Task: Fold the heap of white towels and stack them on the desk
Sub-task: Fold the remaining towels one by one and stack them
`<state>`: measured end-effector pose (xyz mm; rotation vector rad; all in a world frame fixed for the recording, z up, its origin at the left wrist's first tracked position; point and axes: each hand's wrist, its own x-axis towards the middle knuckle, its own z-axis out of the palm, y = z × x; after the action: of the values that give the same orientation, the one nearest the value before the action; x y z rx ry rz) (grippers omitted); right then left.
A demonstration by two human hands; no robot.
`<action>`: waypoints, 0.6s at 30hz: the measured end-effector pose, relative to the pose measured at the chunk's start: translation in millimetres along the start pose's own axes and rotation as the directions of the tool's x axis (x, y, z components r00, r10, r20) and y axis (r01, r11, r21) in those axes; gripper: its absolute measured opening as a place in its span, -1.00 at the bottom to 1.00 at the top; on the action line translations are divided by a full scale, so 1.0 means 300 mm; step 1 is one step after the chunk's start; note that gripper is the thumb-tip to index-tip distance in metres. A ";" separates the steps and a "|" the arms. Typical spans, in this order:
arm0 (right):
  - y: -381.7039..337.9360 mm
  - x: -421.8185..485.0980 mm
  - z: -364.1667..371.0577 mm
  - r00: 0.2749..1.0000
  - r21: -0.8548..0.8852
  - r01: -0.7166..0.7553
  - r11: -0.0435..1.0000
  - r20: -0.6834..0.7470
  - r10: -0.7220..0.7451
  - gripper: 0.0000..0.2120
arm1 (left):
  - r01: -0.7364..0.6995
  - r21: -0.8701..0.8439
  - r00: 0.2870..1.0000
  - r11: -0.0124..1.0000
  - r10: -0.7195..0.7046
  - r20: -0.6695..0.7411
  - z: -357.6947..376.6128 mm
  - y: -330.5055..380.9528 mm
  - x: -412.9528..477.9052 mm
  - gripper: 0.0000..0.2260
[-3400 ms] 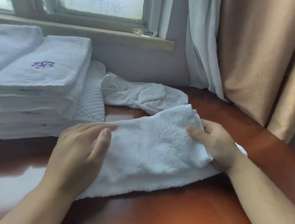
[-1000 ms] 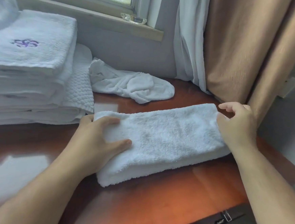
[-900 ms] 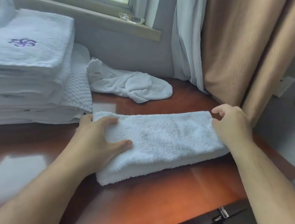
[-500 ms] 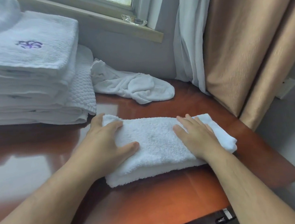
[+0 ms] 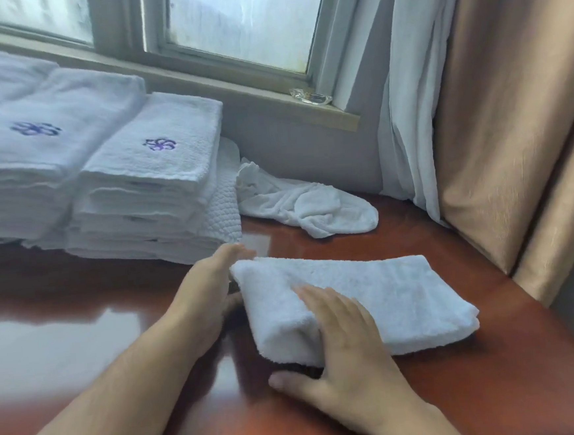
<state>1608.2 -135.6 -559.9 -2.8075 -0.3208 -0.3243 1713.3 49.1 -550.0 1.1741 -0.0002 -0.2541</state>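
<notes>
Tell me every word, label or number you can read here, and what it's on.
No words or numbers can be read anywhere.
Purple embroidered mark on the top towel of the nearer stack: a flourish, no letters legible.
Second purple mark on the farther stack's top towel: likewise unreadable.

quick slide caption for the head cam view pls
The left hand and right hand flat against a folded white towel on the desk, stacked towels alongside, one crumpled towel behind.
</notes>
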 end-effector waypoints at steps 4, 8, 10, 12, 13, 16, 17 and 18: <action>-0.043 0.045 0.018 0.960 0.196 -0.110 0.974 -0.232 0.155 -0.38 | -0.045 -0.260 0.999 0.965 0.051 0.016 -0.031 -0.024 -0.005 -0.80; -0.057 0.062 0.027 0.952 0.332 -0.109 0.937 -0.235 0.194 -0.73 | -0.146 -0.160 0.989 0.976 0.150 0.016 -0.075 -0.035 -0.041 -0.50; -0.054 0.053 0.029 0.952 0.399 -0.098 0.912 -0.229 0.202 -0.80 | -0.188 -0.105 0.981 0.977 0.191 0.019 -0.087 -0.029 -0.066 -0.46; -0.055 0.043 0.019 0.953 0.511 -0.119 0.851 -0.182 0.242 -0.84 | -0.227 -0.110 0.971 0.968 0.233 0.048 -0.089 -0.020 -0.092 -0.54; -0.058 0.040 0.006 0.956 0.590 -0.123 0.798 -0.146 0.255 -0.89 | -0.254 -0.082 0.964 0.964 0.259 0.062 -0.091 -0.019 -0.106 -0.54; -0.077 0.052 -0.086 0.972 0.783 -0.083 0.617 -0.074 0.225 -0.75 | -0.355 0.189 0.932 0.915 0.333 0.141 -0.103 -0.010 -0.150 -0.25; -0.083 0.057 -0.123 0.978 0.842 -0.083 0.534 -0.035 0.206 -0.74 | -0.379 0.259 0.923 0.889 0.341 0.180 -0.104 -0.008 -0.165 -0.20; -0.090 0.063 -0.159 0.986 0.887 -0.086 0.453 0.009 0.168 -0.71 | -0.391 0.282 0.915 0.876 0.337 0.220 -0.104 -0.004 -0.179 -0.15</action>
<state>1610.3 -122.0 -503.8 -1.7265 -0.1703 -0.1503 1665.2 87.8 -556.2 1.4472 -0.4217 -0.0113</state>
